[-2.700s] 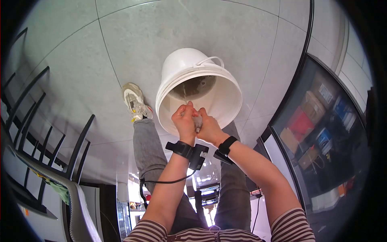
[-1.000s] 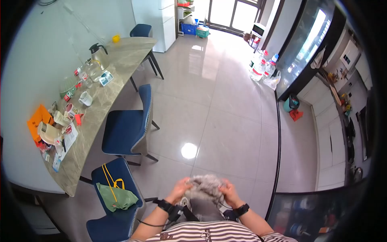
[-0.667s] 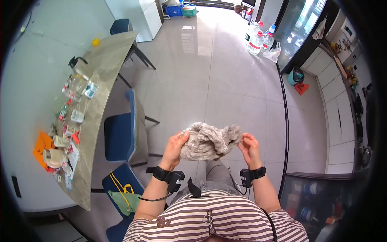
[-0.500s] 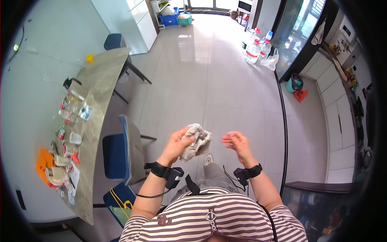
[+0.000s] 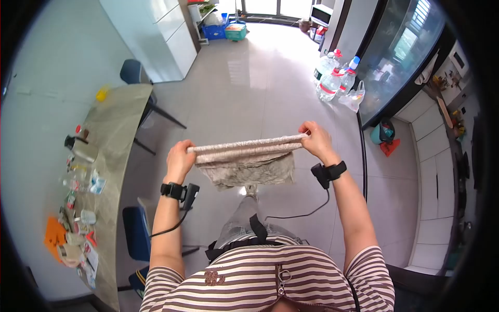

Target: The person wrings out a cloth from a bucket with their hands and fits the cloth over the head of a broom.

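Note:
A damp-looking, grey-beige cloth (image 5: 247,164) is stretched out in mid-air in front of my body, folded along its upper edge, with a darker, dirtier lower part hanging down. My left hand (image 5: 181,157) grips its left end, fingers closed around the corner. At the opposite end, my right hand (image 5: 317,139) pinches the upper right corner. Both wrists wear black straps with small black devices and cables. Beneath the cloth, one shoe (image 5: 250,190) shows on the floor.
On the left stands a marble-look table (image 5: 118,135) with a steel jug (image 5: 82,148), cups, bottles and papers. Blue chairs (image 5: 136,234) are beside it. Large water bottles (image 5: 329,85) stand at the back right. A teal bin (image 5: 378,134) is by the white cabinets (image 5: 430,177).
The bucket seen earlier is out of view. The cloth, bunched in my left hand half a second ago, is now spread wide. My right hand has taken hold of its other end.

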`<state>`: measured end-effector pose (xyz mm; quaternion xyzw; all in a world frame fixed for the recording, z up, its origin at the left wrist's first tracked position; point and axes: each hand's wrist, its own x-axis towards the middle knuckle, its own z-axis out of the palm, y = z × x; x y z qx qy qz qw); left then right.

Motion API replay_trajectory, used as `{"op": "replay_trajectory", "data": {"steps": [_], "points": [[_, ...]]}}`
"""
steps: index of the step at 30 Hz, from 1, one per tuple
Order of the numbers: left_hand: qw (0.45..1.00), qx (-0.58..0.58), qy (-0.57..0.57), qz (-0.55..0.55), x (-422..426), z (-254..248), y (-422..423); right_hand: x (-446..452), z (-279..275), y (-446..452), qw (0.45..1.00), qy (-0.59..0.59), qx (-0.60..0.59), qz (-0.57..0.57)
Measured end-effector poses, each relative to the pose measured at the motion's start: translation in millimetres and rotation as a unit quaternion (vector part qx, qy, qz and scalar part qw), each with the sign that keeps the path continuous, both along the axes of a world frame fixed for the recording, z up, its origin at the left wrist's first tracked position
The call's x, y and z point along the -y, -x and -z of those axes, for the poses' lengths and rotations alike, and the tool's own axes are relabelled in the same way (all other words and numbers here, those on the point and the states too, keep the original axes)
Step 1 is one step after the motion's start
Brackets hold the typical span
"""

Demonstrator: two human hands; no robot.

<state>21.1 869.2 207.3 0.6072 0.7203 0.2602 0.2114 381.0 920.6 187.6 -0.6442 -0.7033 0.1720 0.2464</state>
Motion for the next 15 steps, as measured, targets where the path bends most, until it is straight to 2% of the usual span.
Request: {"op": "replay_trajectory", "data": {"steps": [2,7,9,11,13,15], "points": [[0.997,-0.07,-0.003,0.029,-39,1,1,-25,-29,1,0.997,-0.003,0.073,-0.038],[0.987,0.018,-0.053,0.151,-175,7,-43,-123,-33,-6,0.997,0.05,0.057,-0.027],[0.973,0.046,0.046,0.223,-214,1,-71,-155,-33,-5,0.998,0.044,0.026,-0.028],[0.95,0.045,0.09,0.295,-252,9,-103,-180,-35,7,0.999,0.035,-0.007,-0.019],[0.922,0.142,-0.014,0.359,-278,19,-143,-206,-29,21,0.986,0.016,-0.167,-0.022],[0.9,0.211,0.083,0.372,-298,22,-177,-235,-29,31,0.98,-0.015,-0.2,-0.019]]}}
